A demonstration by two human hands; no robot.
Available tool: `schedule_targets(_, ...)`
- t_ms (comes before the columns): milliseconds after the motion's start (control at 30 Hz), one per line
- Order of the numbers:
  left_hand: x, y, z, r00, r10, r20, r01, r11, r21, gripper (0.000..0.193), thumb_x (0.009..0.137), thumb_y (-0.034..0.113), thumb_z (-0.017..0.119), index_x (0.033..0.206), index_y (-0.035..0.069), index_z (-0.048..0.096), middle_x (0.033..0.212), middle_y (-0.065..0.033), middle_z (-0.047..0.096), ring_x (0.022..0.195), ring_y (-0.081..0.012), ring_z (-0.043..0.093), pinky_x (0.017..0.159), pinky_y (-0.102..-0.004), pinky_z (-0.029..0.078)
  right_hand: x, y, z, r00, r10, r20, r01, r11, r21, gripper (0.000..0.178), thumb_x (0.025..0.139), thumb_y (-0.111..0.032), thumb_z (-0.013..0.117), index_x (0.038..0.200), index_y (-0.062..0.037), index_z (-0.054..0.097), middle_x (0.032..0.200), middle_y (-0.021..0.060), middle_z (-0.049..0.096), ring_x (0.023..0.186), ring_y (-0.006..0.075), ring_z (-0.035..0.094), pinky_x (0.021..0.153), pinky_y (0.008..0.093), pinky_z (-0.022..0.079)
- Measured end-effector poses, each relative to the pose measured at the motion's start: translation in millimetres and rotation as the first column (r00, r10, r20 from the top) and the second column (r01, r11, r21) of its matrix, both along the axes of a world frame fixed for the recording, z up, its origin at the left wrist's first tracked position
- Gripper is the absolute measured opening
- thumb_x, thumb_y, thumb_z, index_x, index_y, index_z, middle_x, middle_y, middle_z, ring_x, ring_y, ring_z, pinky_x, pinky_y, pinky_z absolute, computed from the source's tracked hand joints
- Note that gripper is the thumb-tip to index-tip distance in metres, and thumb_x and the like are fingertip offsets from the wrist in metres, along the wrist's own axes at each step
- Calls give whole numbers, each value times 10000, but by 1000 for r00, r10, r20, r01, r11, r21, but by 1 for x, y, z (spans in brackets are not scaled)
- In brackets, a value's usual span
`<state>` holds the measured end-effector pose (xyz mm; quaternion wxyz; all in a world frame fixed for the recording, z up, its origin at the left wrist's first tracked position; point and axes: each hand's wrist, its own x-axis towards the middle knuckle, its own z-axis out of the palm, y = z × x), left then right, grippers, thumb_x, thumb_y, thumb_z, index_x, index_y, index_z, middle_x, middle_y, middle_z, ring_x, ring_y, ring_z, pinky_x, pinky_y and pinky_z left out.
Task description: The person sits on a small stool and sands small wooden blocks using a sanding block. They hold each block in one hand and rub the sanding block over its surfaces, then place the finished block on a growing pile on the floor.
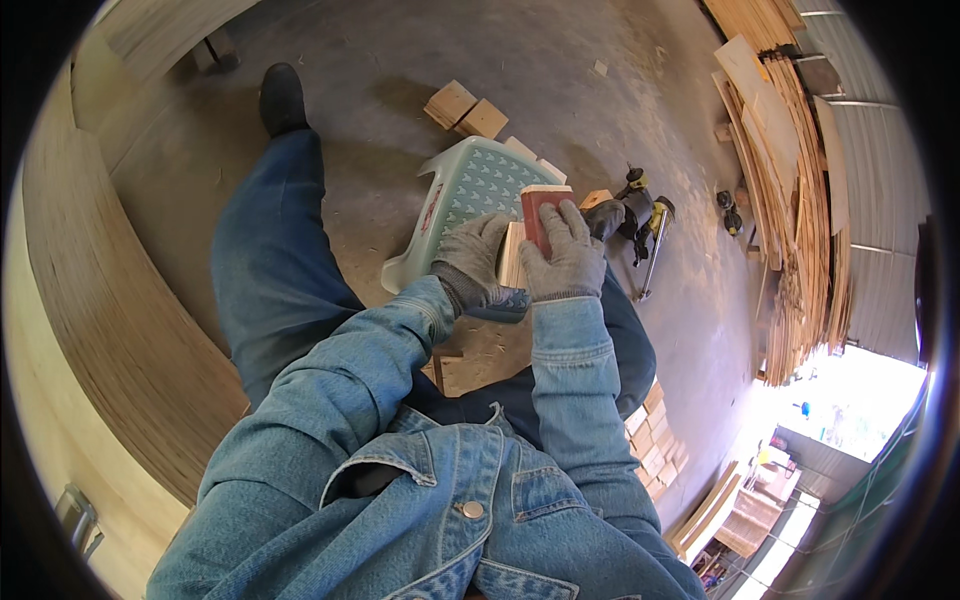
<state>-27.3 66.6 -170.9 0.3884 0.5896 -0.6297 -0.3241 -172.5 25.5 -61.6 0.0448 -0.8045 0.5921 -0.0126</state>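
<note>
Clearly, the reddish block (535,212) sits over the right part of a pale green stool (478,190), the gloved right hand (566,252) clasping it with fingers laid across its face. Just beside it on the left is a pale wood block (512,255), which the gloved left hand (473,258) grips with curled fingers; whether the two blocks touch, I cannot tell. Beyond the stool's far edge lie cut wood pieces (450,105). To the right, past the right boot (603,219), yellow-and-black power tools (637,212) rest on the floor (690,130). Farther right lean long boards (800,180); nearer, small blocks (655,440) are stacked.
</note>
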Motion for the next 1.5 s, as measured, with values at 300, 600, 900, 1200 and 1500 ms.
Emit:
schedule_targets(300,0,2,-5,998,12,-61,-14,999,-45,915,677,429,937,1414,96,507,1344,-174,594,1271,-373,585,1119,-468,480,-35,48,-9,984,-6,178,22,996,-90,644,808,-315,831,1422,-199,677,1550,109,561,1198,417,610,1064,511,497)
schedule_targets(600,2,9,-6,999,47,-7,-48,997,-61,1036,647,377,989,1474,51,458,1395,-209,579,1282,-385,598,1131,-459,486,-40,75,-10,982,31,189,-10,993,-116,626,781,-307,857,1376,-181,709,1528,112,575,1231,414,583,1074,529,472)
schedule_targets(900,17,9,26,993,-68,-95,62,996,-58,1004,708,521,956,1495,89,508,1420,-190,576,1329,-353,574,1152,-458,469,-51,73,-17,983,1,183,14,997,-81,616,810,-321,812,1405,-215,687,1556,78,544,1271,422,564,1080,555,457)
schedule_targets(1200,22,3,22,990,-8,-138,16,998,57,687,830,432,883,1387,130,616,1364,-154,591,1311,-338,574,1134,-440,476,-49,75,-16,981,15,192,4,995,-100,624,810,-333,829,1404,-204,688,1560,81,535,1300,416,548,1088,555,451)
schedule_targets(1500,20,3,27,985,-20,-169,22,1000,10,610,831,371,885,1352,146,661,1380,-169,584,1345,-348,552,1167,-455,458,-47,75,-15,984,17,177,4,993,-118,623,802,-327,841,1395,-199,695,1537,94,556,1275,407,565,1079,544,463)
